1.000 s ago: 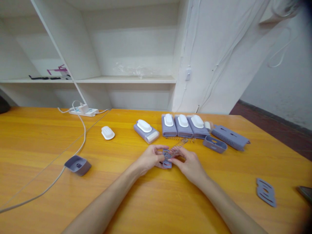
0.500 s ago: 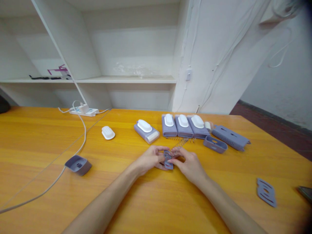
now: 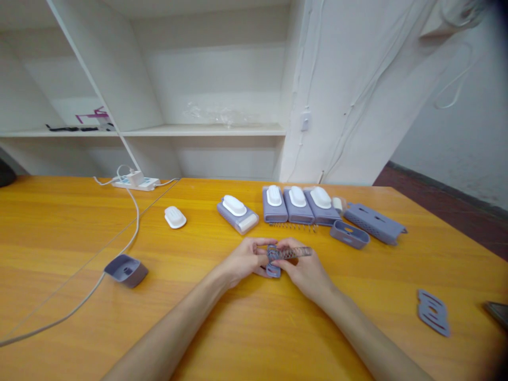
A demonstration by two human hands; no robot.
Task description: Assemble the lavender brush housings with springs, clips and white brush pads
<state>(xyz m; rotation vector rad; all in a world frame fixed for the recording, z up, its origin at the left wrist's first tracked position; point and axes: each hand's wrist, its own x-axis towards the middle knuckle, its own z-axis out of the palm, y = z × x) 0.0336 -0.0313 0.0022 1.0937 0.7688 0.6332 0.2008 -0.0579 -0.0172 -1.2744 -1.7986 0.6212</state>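
My left hand [image 3: 243,261] pinches a small flat lavender plastic plate [image 3: 272,263] at the middle of the orange table [image 3: 79,227]. My right hand [image 3: 305,270] pinches a thin metal coil spring [image 3: 291,252], which lies nearly level across its fingers with one end at the plate. Both hands meet just above the tabletop. Another spring [image 3: 293,226] lies on the table behind them.
Behind the hands stand a lavender unit with a white cap [image 3: 237,213], three more [image 3: 297,204] in a row, an open lavender tray [image 3: 349,234] and a long perforated shell [image 3: 373,223]. A lavender cup [image 3: 126,270], a white cap [image 3: 175,217], a cable [image 3: 130,211], flat plates [image 3: 433,312].
The spring in my right hand has swung down from a slant toward the back to nearly level. Both hands stay in the same place.
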